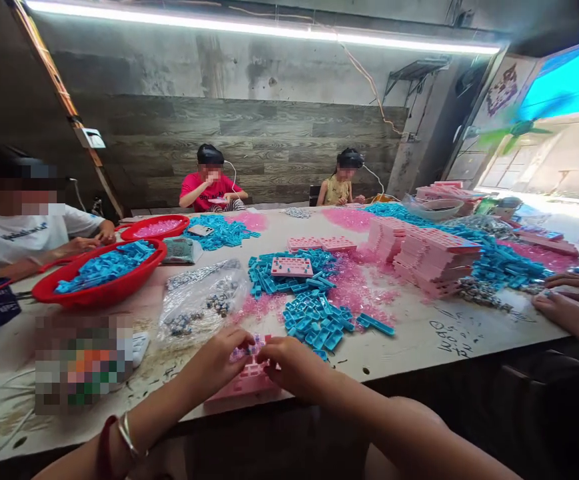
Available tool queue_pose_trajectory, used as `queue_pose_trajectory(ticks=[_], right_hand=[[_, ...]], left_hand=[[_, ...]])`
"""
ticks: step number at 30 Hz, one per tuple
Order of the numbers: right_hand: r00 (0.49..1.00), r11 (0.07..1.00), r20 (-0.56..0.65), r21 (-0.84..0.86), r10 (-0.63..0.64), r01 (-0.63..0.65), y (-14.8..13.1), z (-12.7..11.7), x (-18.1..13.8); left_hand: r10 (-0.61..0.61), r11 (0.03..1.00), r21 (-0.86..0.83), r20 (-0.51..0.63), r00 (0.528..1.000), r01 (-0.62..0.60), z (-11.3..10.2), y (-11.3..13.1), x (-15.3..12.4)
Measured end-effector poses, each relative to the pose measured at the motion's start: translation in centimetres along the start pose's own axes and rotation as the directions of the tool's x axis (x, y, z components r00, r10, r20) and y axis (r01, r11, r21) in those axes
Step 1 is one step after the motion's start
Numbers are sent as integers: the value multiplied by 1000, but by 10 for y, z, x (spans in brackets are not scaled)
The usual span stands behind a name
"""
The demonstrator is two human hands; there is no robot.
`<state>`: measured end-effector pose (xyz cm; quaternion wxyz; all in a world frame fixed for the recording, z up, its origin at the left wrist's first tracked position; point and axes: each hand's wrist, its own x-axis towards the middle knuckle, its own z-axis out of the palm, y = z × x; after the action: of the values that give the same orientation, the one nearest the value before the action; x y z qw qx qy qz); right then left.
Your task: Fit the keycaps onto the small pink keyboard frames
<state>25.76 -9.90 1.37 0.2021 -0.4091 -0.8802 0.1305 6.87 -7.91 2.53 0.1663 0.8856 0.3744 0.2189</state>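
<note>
At the table's near edge lies a pink plastic panel with rows of slots [244,387], on what looks like a short stack of the same. My left hand [229,353] is bent over its left side, fingertips pinched close to the surface. From the right, my right hand [289,360] reaches over the same panel with thumb and fingers drawn together. What either hand pinches is too small to make out. Just beyond are loose blue plastic pieces [314,320] and scattered clear pink bits [356,290]. Another pink panel [292,267] rests on the blue heap.
Stacked pink panels [434,257] stand to the right. A clear bag of small metal parts [204,300] lies left of centre. Red basins [99,291] hold blue pieces and pink bits. Several people sit around the table; a co-worker's hands [564,303] are at right.
</note>
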Motion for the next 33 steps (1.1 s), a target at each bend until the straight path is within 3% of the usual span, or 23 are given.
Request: queue_pose_trajectory(ticks=[2,5,13,20,26,33], right_hand=[[999,992,17,-118,-40,42,-5,7,-2],[996,984,11,-160,-83,84,-7,11,-3],[1000,999,7,34,-12,12,-2,5,-7],[994,976,-102,217,50,-27,9,6,-8],[997,970,-70,243,26,-9,14,5,-8],[998,975,-49,221,35,-23,15,3,-9]], left_hand=[[17,998,64,25,1000,-19,4,-3,-1],[17,987,156,59,998,-26,9,-2,-1],[28,973,227,101,994,-51,12,-2,-1],[15,960,276,82,997,-37,9,-1,0],[-12,967,255,67,998,-6,6,5,0],[48,960,272,55,997,-62,9,9,2]])
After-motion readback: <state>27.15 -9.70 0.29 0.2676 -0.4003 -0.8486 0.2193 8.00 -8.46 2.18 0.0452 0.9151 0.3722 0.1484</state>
